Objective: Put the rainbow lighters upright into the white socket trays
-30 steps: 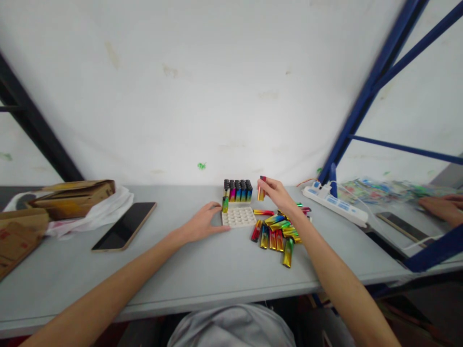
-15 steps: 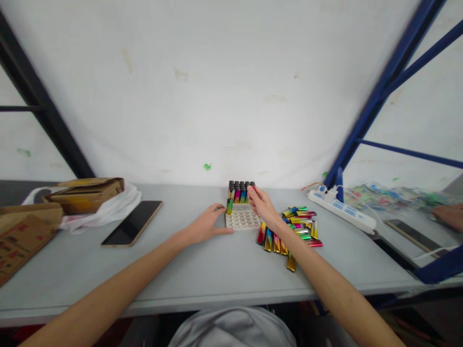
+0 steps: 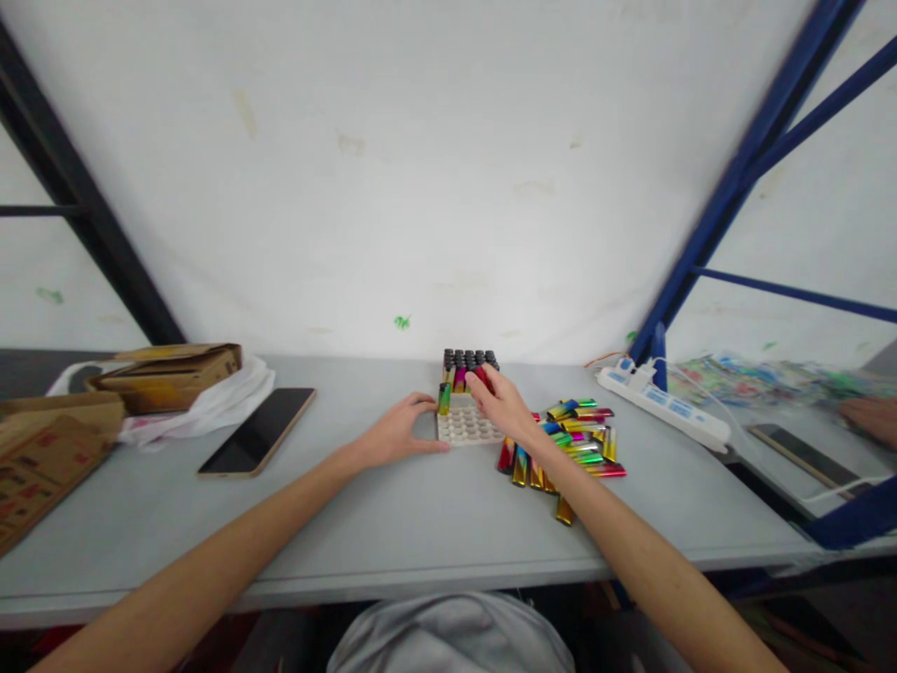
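A white tray with rows of round holes (image 3: 468, 425) lies on the table in front of me. Lighters with black tops (image 3: 460, 378) stand upright in its far rows, and a green and yellow lighter (image 3: 445, 399) stands at its left side. My left hand (image 3: 401, 432) is at the tray's left edge, thumb and fingers spread around that side. Over the tray, my right hand (image 3: 501, 402) pinches a red lighter (image 3: 480, 376), partly hidden by the fingers. To the right lies a loose pile of shiny, colourful lighters (image 3: 587, 449), partly behind my right forearm.
A phone (image 3: 258, 432) lies to the left, beside cardboard boxes (image 3: 172, 377) and a white plastic bag (image 3: 234, 397). A white power strip (image 3: 662, 411) is at the right, near a blue metal frame (image 3: 733, 201). Another person's hand (image 3: 869, 416) shows at the far right.
My right hand has moved slightly left and now has the red lighter over the tray beside the standing ones. My left hand has barely shifted.
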`<state>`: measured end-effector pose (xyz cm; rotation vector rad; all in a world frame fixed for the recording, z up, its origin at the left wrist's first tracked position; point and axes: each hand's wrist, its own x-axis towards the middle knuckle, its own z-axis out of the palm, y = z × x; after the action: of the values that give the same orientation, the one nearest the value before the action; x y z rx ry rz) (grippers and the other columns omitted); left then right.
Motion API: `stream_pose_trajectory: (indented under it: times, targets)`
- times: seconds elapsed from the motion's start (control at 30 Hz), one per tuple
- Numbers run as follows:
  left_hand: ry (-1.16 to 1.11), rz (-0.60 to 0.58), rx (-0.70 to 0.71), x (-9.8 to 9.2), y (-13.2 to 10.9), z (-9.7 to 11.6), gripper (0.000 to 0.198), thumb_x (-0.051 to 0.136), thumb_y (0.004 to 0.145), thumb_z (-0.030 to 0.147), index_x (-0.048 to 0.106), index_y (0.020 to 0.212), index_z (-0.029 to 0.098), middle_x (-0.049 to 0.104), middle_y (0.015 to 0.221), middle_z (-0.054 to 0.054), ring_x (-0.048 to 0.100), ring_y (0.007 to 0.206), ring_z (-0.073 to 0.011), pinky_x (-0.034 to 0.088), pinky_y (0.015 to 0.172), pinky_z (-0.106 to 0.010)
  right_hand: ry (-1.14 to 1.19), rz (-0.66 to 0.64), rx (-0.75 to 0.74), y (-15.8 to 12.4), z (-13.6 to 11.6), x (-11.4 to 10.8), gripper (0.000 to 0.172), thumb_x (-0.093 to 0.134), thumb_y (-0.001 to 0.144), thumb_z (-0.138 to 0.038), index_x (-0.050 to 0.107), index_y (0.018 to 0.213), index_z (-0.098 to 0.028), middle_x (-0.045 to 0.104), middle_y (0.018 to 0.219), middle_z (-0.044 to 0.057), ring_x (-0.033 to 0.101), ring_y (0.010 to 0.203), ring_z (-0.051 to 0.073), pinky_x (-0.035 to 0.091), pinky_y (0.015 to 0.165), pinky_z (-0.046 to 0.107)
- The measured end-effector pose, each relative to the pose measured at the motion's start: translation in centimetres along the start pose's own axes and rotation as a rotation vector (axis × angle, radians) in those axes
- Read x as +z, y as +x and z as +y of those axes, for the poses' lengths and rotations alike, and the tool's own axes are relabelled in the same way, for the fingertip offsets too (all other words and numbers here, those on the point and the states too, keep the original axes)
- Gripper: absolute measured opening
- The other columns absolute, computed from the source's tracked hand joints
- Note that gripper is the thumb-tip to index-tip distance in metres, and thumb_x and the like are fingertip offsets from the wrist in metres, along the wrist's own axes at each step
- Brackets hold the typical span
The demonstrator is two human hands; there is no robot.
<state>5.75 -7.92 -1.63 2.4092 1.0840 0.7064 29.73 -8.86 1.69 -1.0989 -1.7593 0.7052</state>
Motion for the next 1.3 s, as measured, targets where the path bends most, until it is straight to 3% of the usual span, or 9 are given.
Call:
stream_pose_trajectory:
  times: [0.13,0.23,0.33,0.4,0.67,1.0,1.07,1.17,1.3]
  targets:
    - [-0.004,0.001,-0.008,-0.1,0.0,0.2,0.071,0.078,0.076,0.073,0.071,0.127,0.024,0.064,0.136,-0.011,0.063,0.128,-0.0339,0.045,0.12,-0.045,-0.149,-0.095,-0.139,-0.3,-0.2,0.0,0.036,0.042,0.106,-0.055,0.046,0.086,-0.025,0.06,0.085,0.003,0.058,0.078,0.019,0.049,0.073,0.031]
    - [0.004,0.0,-0.02,-0.1,0.0,0.4,0.072,0.079,0.075,0.073,0.071,0.126,0.023,0.064,0.135,-0.012,0.063,0.127,-0.0345,0.046,0.119,-0.045,-0.349,-0.086,-0.253,-0.3,-0.4,0.2,0.038,0.049,0.105,-0.052,0.048,0.08,-0.023,0.06,0.089,0.006,0.058,0.089,0.022,0.047,0.083,0.034]
    - [0.013,-0.003,-0.018,0.0,0.0,0.4,0.072,0.079,0.075,0.073,0.071,0.125,0.022,0.063,0.134,-0.012,0.063,0.126,-0.0348,0.046,0.118,-0.047,-0.369,-0.103,-0.116,-0.1,-0.5,0.4,0.041,0.046,0.108,-0.052,0.05,0.079,-0.023,0.058,0.073,0.001,0.055,0.07,0.019,0.042,0.07,0.031]
    - [0.014,-0.011,-0.011,-0.1,0.0,0.5,0.071,0.078,0.076,0.072,0.07,0.126,0.021,0.063,0.134,-0.012,0.063,0.127,-0.0347,0.046,0.118,-0.047,-0.334,-0.12,-0.052,0.0,-0.4,0.5,0.04,0.046,0.109,-0.051,0.053,0.081,-0.022,0.064,0.072,0.001,0.057,0.067,0.018,0.04,0.067,0.029]
    - [0.022,-0.015,0.002,-0.1,0.0,0.4,0.073,0.076,0.078,0.073,0.069,0.128,0.02,0.063,0.134,-0.013,0.062,0.127,-0.0337,0.045,0.118,-0.045,-0.513,-0.202,-0.123,0.1,0.3,0.9,0.025,0.052,0.11,-0.036,0.062,0.098,-0.017,0.076,0.091,0.008,0.069,0.082,0.021,0.04,0.071,0.028]
    - [0.044,-0.025,-0.003,0.0,0.2,0.2,0.075,0.073,0.078,0.077,0.069,0.125,0.018,0.062,0.132,-0.014,0.063,0.124,-0.0339,0.046,0.116,-0.046,-0.857,-0.294,-0.208,-0.4,-1.0,2.0,0.038,0.054,0.107,-0.048,0.066,0.115,-0.012,0.075,0.108,0.019,0.071,0.101,0.03,0.049,0.084,0.035]
    - [0.047,-0.023,-0.001,0.0,0.1,0.1,0.074,0.073,0.078,0.077,0.069,0.124,0.019,0.062,0.133,-0.014,0.063,0.125,-0.034,0.046,0.116,-0.046,-0.803,-0.341,-0.226,-0.4,-1.0,0.7,0.039,0.056,0.106,-0.05,0.068,0.111,-0.013,0.076,0.104,0.016,0.071,0.096,0.027,0.049,0.083,0.034]
    - [0.055,-0.023,-0.012,-0.1,0.2,0.1,0.076,0.073,0.078,0.077,0.068,0.127,0.019,0.062,0.135,-0.014,0.063,0.126,-0.0347,0.046,0.118,-0.046,-0.677,-0.368,-0.21,0.1,0.1,-3.6,0.03,0.056,0.108,-0.041,0.072,0.108,-0.015,0.077,0.096,0.01,0.069,0.086,0.021,0.048,0.08,0.029]
    - [0.071,-0.042,-0.029,-0.2,0.2,0.3,0.079,0.073,0.077,0.077,0.067,0.129,0.017,0.062,0.137,-0.014,0.062,0.129,-0.0351,0.045,0.119,-0.045,-0.652,-0.426,-0.004,0.6,2.8,-10.3,0.022,0.068,0.097,-0.035,0.079,0.099,-0.016,0.079,0.098,0.01,0.071,0.088,0.022,0.05,0.081,0.029]
